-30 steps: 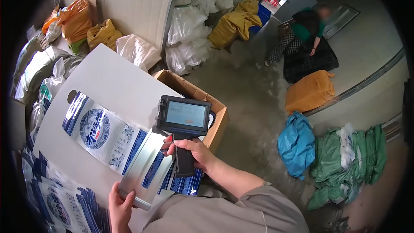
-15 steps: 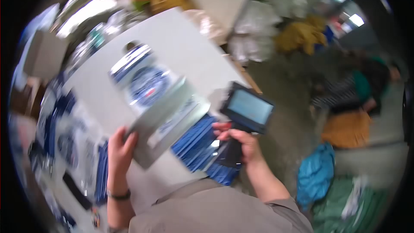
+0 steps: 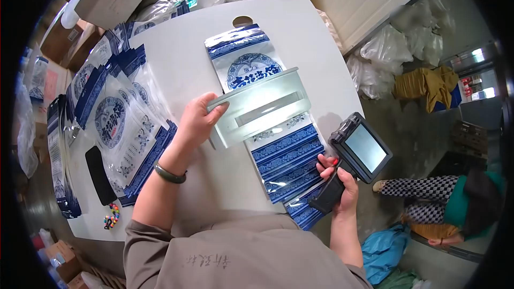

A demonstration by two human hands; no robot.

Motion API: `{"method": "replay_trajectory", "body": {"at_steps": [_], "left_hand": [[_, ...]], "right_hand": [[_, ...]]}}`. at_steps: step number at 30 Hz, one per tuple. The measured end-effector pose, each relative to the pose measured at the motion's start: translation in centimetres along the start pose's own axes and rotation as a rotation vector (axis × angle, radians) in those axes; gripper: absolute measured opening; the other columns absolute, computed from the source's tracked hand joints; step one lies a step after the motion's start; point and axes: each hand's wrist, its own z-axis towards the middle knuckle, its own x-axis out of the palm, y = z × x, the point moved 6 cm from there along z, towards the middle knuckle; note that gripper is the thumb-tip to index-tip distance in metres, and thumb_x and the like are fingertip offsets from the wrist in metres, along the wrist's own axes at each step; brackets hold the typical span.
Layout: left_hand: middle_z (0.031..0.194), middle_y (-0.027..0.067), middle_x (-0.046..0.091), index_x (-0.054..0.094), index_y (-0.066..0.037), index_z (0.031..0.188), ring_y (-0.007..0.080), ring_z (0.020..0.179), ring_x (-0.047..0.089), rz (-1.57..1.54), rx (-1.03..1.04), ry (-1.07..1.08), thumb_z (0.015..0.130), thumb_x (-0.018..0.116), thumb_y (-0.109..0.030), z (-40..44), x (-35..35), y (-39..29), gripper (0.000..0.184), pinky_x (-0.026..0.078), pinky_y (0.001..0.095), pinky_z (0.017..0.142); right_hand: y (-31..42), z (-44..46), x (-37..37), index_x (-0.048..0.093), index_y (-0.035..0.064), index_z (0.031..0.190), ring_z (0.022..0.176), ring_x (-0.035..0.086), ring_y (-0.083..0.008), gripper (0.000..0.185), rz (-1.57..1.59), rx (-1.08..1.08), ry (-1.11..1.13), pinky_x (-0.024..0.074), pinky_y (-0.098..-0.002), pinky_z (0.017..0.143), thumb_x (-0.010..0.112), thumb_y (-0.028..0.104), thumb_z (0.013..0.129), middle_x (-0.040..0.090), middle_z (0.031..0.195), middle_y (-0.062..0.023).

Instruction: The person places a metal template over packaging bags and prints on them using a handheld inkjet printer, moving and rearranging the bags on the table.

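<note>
My left hand (image 3: 195, 120) pinches the left end of a translucent plastic plate (image 3: 257, 99) with a long slot in it. The plate lies across or just above a fanned stack of blue and white printed plastic bags (image 3: 286, 163); whether it touches them I cannot tell. In my right hand (image 3: 345, 190) is a handheld inkjet printer (image 3: 350, 134), gripped by its black handle with a finger near the red trigger. Its lit screen (image 3: 367, 151) faces up, and the printer is beside the stack's right edge, apart from the plate.
More printed bags (image 3: 115, 118) lie in a pile on the left of the white table (image 3: 182, 37). A dark phone-like object (image 3: 99, 175) with a beaded strap (image 3: 112, 217) is near them. Cardboard boxes (image 3: 110, 0) stand at back left. Another person (image 3: 455, 198) is at the right.
The view has turned and become sharp, with the table shifting to the right. Both hands keep hold of the plate and the printer, which stay close to the stack of bags.
</note>
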Motion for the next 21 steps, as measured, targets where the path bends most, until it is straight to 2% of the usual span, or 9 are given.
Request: {"method": "replay_trajectory", "body": {"at_steps": [3, 6, 7, 10, 12, 14, 16, 18, 21], "left_hand": [[0.075, 0.0174, 0.066, 0.066, 0.001, 0.1, 0.0299, 0.072, 0.066, 0.211, 0.031, -0.012, 0.094, 0.068, -0.028, 0.3, -0.2, -0.6, 0.029, 0.05, 0.0397, 0.067], [0.084, 0.0232, 0.068, 0.067, 0.001, 0.103, 0.0394, 0.08, 0.067, 0.26, 0.04, -0.013, 0.093, 0.069, -0.03, 0.4, -0.3, -0.8, 0.033, 0.051, 0.043, 0.072], [0.085, 0.0233, 0.069, 0.067, 0.001, 0.104, 0.0394, 0.081, 0.067, 0.258, 0.052, -0.025, 0.093, 0.069, -0.03, 0.4, -0.3, -1.0, 0.033, 0.052, 0.0434, 0.072], [0.088, 0.0233, 0.07, 0.068, 0.0, 0.105, 0.0397, 0.084, 0.068, 0.271, 0.093, -0.053, 0.093, 0.069, -0.03, 0.1, -0.3, -1.4, 0.033, 0.052, 0.0447, 0.074], [0.09, 0.023, 0.07, 0.068, -0.001, 0.107, 0.04, 0.085, 0.068, 0.316, 0.12, -0.065, 0.093, 0.069, -0.03, 0.1, -0.4, -1.5, 0.032, 0.052, 0.0458, 0.076], [0.088, 0.0222, 0.069, 0.068, -0.001, 0.107, 0.0385, 0.082, 0.067, 0.326, 0.092, -0.046, 0.093, 0.069, -0.03, 0.3, -0.4, -1.1, 0.032, 0.052, 0.0439, 0.074], [0.089, 0.0216, 0.07, 0.068, -0.002, 0.107, 0.0381, 0.083, 0.068, 0.34, 0.071, -0.033, 0.094, 0.068, -0.031, 0.3, -0.3, -1.1, 0.032, 0.052, 0.0445, 0.074], [0.093, 0.0213, 0.071, 0.069, -0.004, 0.108, 0.0388, 0.088, 0.069, 0.355, 0.052, -0.032, 0.093, 0.068, -0.032, 0.2, -0.4, -1.3, 0.032, 0.054, 0.0474, 0.078], [0.093, 0.0204, 0.072, 0.069, -0.005, 0.109, 0.0379, 0.088, 0.069, 0.383, 0.093, -0.052, 0.094, 0.067, -0.033, 0.3, -0.3, -1.1, 0.032, 0.054, 0.0477, 0.077]], "right_hand": [[0.1, 0.0, 0.0, 0.054, -0.0107, 0.123, 0.134, 0.05, -0.0356, 0.042, -0.012, 0.009, 0.008, 0.0347, -0.0472, 0.119, 0.056, 0.017, 0.092, 0.07, 0.092, -0.0199], [0.1, 0.0, 0.3, 0.053, -0.0109, 0.123, 0.131, 0.053, -0.0351, 0.042, -0.02, 0.011, 0.012, 0.0351, -0.0473, 0.119, 0.056, 0.018, 0.093, 0.069, 0.091, -0.0192], [0.2, 0.0, 0.3, 0.053, -0.011, 0.123, 0.13, 0.054, -0.0349, 0.042, -0.022, 0.009, 0.011, 0.0354, -0.0473, 0.118, 0.056, 0.018, 0.093, 0.069, 0.09, -0.0188], [-0.2, -0.3, -0.3, 0.052, -0.0104, 0.126, 0.123, 0.058, -0.0334, 0.043, 0.099, 0.048, 0.013, 0.0453, -0.0461, 0.111, 0.056, 0.02, 0.096, 0.066, 0.087, -0.017], [0.5, -0.9, 0.1, 0.05, -0.0092, 0.129, 0.118, 0.061, -0.0333, 0.045, 0.218, 0.079, 0.052, 0.0555, -0.0446, 0.099, 0.055, 0.022, 0.098, 0.064, 0.086, -0.0154], [1.8, -1.5, 1.4, 0.048, -0.0084, 0.13, 0.105, 0.064, -0.0322, 0.049, 0.325, 0.088, 0.128, 0.0615, -0.0432, 0.083, 0.058, 0.024, 0.095, 0.063, 0.086, -0.0174], [3.3, -1.4, 3.4, 0.049, -0.0089, 0.131, 0.095, 0.064, -0.0311, 0.051, 0.258, 0.074, 0.226, 0.0613, -0.0414, 0.076, 0.059, 0.024, 0.094, 0.063, 0.084, -0.0167], [5.6, -1.5, 6.8, 0.054, -0.0101, 0.128, 0.077, 0.065, -0.0296, 0.047, -0.097, 0.014, 0.06, 0.0589, -0.0378, 0.065, 0.059, 0.019, 0.09, 0.063, 0.079, -0.0151], [6.5, -0.3, 10.4, 0.057, -0.0077, 0.12, 0.068, 0.065, -0.0232, 0.037, -0.468, 0.042, 0.043, 0.056, -0.0327, 0.061, 0.06, 0.014, 0.09, 0.063, 0.076, -0.0127]]}}
